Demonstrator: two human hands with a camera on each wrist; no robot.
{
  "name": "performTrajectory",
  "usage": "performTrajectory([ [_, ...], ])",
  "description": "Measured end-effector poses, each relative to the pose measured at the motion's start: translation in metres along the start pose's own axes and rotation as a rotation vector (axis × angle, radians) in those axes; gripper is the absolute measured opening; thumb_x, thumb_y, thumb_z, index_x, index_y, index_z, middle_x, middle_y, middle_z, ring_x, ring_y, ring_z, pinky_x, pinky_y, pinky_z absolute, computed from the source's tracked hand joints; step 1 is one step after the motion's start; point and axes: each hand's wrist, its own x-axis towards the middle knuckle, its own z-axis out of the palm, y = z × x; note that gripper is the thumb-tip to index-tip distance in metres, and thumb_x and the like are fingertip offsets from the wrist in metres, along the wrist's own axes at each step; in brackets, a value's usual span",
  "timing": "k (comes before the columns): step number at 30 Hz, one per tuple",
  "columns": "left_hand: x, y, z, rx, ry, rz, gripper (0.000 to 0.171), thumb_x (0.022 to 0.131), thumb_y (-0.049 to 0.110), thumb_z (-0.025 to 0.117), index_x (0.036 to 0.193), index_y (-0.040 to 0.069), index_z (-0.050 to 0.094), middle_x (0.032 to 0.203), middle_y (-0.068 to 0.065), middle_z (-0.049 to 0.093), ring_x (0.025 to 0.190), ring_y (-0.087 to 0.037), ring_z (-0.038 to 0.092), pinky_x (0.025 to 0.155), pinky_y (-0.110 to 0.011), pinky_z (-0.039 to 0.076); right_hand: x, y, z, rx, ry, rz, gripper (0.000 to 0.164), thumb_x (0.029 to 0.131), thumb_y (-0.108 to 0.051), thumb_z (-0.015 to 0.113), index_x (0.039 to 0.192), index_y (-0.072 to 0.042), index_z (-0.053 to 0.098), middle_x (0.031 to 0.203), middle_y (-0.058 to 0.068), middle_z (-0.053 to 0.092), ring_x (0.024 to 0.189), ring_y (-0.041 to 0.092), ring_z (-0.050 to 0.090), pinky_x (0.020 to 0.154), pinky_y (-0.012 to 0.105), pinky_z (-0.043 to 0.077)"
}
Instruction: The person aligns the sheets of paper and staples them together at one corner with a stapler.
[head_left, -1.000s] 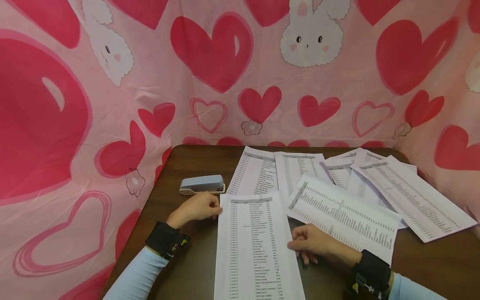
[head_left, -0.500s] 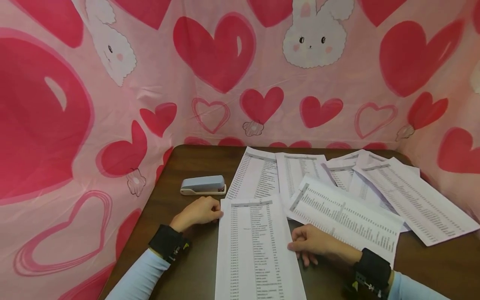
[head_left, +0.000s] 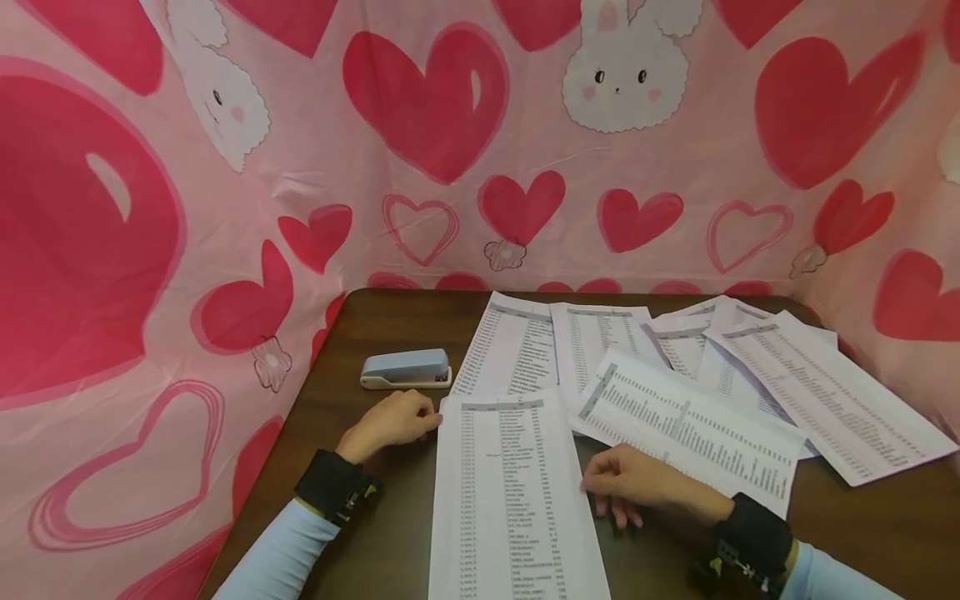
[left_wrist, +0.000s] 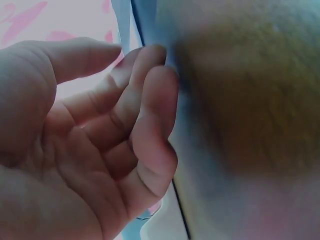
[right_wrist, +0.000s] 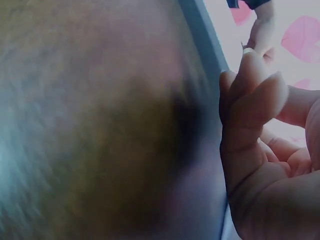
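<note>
A long printed sheet of paper (head_left: 502, 500) lies in front of me, and its near end runs out of the head view. My left hand (head_left: 393, 423) is at its upper left edge with fingers loosely bent; the thumb tip is close to the index finger in the left wrist view, where the hand (left_wrist: 95, 120) shows its palm. Beside the sheet's right edge is my right hand (head_left: 645, 482), fingers relaxed. The right wrist view shows that hand (right_wrist: 265, 150) loosely curled, with no thing visible in it. A blue-and-white stapler (head_left: 407, 369) sits just beyond my left hand.
Several printed sheets overlap across the far and right side of the brown table (head_left: 352, 325). The nearest of these, a slanted sheet (head_left: 690, 425), reaches under my right forearm. A pink curtain (head_left: 300, 150) with hearts and rabbits stands behind and beside the table.
My right hand has shifted slightly right, its fingertips now at the sheet's edge instead of over it. My left hand has moved a little down along the left edge.
</note>
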Motion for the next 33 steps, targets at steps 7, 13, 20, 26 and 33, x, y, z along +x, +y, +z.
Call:
performTrajectory([
  [7, -0.003, 0.01, -0.006, 0.021, 0.137, 0.047, 0.027, 0.094, 0.028, 0.063, 0.07, 0.016, 0.062, 0.057, 0.004, 0.053, 0.05, -0.014, 0.047, 0.049, -0.026, 0.035, -0.009, -0.017, -0.012, -0.18, 0.086, -0.003, 0.022, 0.099, -0.025, 0.057, 0.098, -0.005, 0.067, 0.07, 0.006, 0.066, 0.045, 0.009, 0.059, 0.037, 0.024, 0.044],
  [13, -0.006, 0.033, -0.013, 0.047, 0.226, 0.158, 0.024, 0.094, 0.027, 0.063, 0.072, 0.017, 0.062, 0.056, 0.004, 0.046, 0.048, -0.011, 0.043, 0.046, -0.024, 0.032, -0.019, -0.038, -0.029, -0.231, 0.147, -0.011, 0.027, 0.099, -0.026, 0.058, 0.101, 0.0, 0.065, 0.077, 0.018, 0.066, 0.05, 0.023, 0.061, 0.038, 0.025, 0.045],
  [20, -0.011, 0.064, -0.017, 0.048, 0.252, 0.275, 0.019, 0.094, 0.026, 0.064, 0.078, 0.016, 0.065, 0.06, 0.006, 0.048, 0.052, -0.009, 0.043, 0.047, -0.022, 0.032, -0.027, -0.056, -0.056, -0.322, 0.254, 0.01, 0.029, 0.098, -0.027, 0.059, 0.106, 0.001, 0.064, 0.079, 0.013, 0.065, 0.053, 0.025, 0.059, 0.042, 0.025, 0.045],
  [26, -0.013, 0.09, -0.011, -0.035, 0.156, 0.378, 0.016, 0.095, 0.025, 0.063, 0.083, 0.015, 0.068, 0.063, 0.007, 0.051, 0.053, -0.006, 0.044, 0.049, -0.02, 0.033, -0.029, -0.062, -0.076, -0.345, 0.305, 0.045, 0.031, 0.097, -0.029, 0.06, 0.108, 0.0, 0.064, 0.081, 0.01, 0.066, 0.057, 0.018, 0.06, 0.044, 0.027, 0.045],
  [33, -0.014, 0.122, 0.005, -0.006, 0.075, 0.463, 0.017, 0.096, 0.029, 0.062, 0.084, 0.018, 0.067, 0.065, 0.009, 0.052, 0.057, -0.003, 0.045, 0.053, -0.017, 0.035, -0.032, -0.06, -0.096, -0.319, 0.346, 0.021, 0.031, 0.098, -0.024, 0.06, 0.109, 0.005, 0.061, 0.083, 0.02, 0.066, 0.059, 0.023, 0.061, 0.044, 0.028, 0.045],
])
